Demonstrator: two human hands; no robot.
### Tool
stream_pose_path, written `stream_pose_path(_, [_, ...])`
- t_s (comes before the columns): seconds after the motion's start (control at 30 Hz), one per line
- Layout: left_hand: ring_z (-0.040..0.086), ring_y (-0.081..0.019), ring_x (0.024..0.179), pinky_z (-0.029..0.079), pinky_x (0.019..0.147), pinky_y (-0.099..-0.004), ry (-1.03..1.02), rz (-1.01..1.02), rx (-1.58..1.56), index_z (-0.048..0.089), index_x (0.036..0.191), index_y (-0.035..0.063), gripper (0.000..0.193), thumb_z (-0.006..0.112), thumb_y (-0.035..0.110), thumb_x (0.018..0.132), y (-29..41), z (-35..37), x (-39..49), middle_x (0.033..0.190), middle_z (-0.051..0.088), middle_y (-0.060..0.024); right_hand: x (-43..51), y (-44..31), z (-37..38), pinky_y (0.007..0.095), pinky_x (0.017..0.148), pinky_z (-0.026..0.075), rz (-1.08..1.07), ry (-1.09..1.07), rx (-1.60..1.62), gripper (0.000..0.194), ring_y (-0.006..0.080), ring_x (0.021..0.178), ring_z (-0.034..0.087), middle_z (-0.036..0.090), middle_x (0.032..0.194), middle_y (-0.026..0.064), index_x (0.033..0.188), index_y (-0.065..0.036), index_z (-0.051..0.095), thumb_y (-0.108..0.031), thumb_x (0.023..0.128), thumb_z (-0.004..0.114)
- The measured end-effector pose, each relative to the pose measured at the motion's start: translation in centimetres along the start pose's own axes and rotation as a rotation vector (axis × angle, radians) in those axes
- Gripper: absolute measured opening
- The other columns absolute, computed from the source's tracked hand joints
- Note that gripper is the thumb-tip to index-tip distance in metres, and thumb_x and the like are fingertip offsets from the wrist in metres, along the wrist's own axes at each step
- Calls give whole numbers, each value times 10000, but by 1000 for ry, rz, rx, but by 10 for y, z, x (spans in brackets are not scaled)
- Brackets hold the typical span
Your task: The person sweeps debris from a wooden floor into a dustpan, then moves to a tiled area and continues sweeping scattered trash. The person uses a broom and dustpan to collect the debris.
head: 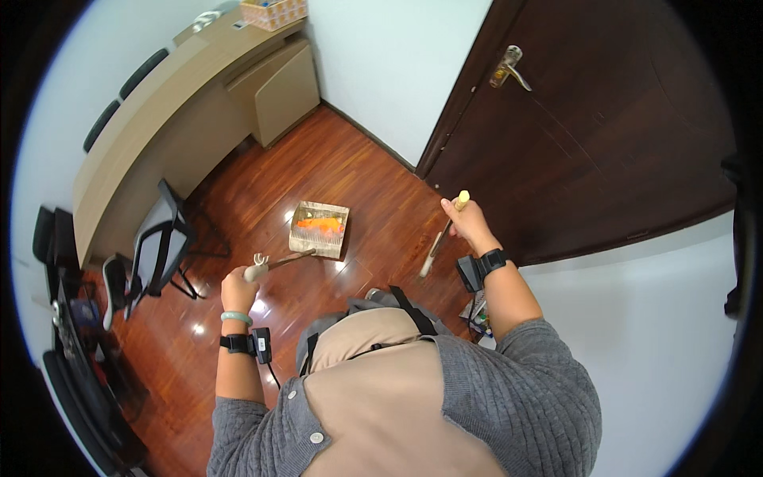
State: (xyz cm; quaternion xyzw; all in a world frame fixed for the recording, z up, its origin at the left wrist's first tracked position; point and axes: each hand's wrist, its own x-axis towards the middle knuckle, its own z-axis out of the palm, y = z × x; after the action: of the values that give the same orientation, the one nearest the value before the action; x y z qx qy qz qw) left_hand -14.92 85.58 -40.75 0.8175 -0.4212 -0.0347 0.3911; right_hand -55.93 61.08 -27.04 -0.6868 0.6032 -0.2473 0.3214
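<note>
My left hand [239, 290] grips the top of the handle of a long-handled dustpan [300, 244], which rests on the wooden floor ahead of me. Orange and pinkish litter [322, 225] lies in the pan, near a row of comb-like teeth. In my right hand [468, 220] is the long handle of a broom [430, 255], its yellow end sticking up past my thumb. The broom's narrow pale head is low, near the floor, to the right of the dustpan. A green bangle circles my left wrist, and each forearm wears a black strapped device.
A curved wooden desk [179, 77] runs along the left, with a mesh-backed chair [160, 238] beside it. A dark wooden door [596, 119] with a metal handle stands at the right. Small items [481, 319] lie by the wall near my right elbow.
</note>
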Motion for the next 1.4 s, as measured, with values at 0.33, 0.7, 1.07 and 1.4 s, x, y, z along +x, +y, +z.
stream_pose_path(0.33, [639, -352, 786, 509, 700, -397, 7, 204, -21, 688, 891, 46, 241, 623, 100, 666, -44, -103, -31, 828, 652, -199, -137, -55, -33, 423, 742, 464, -720, 1020, -146, 139, 371, 827, 579, 589, 840, 198, 784, 9, 559, -116, 753, 613])
stream_pose_path(0.7, [639, -353, 789, 515, 693, -410, -219, 532, -54, 685, 942, 66, 278, 669, 157, 679, -159, -166, 74, 824, 650, -198, -160, -182, 40, 371, 1088, 282, -408, 1294, -272, 566, 338, 1287, 370, 480, 1288, 235, 1232, 27, 504, -51, 674, 562])
stream_pose_path(1.07, [626, -363, 735, 510, 648, -435, -356, 612, 9, 679, 925, 98, 227, 615, 125, 709, -195, -364, 139, 778, 644, -180, -230, -341, 105, 286, 723, 428, -341, 972, 364, 251, 174, 770, 551, 591, 832, 68, 957, 33, 597, 17, 719, 518])
stream_pose_path(1.4, [621, -369, 714, 503, 635, -454, -468, 730, 104, 668, 813, 78, 133, 622, 154, 714, -140, -324, 229, 730, 635, -181, -217, -311, 157, 280, 770, 434, -175, 993, 505, 241, 180, 819, 554, 578, 865, 78, 937, 23, 589, 33, 715, 495])
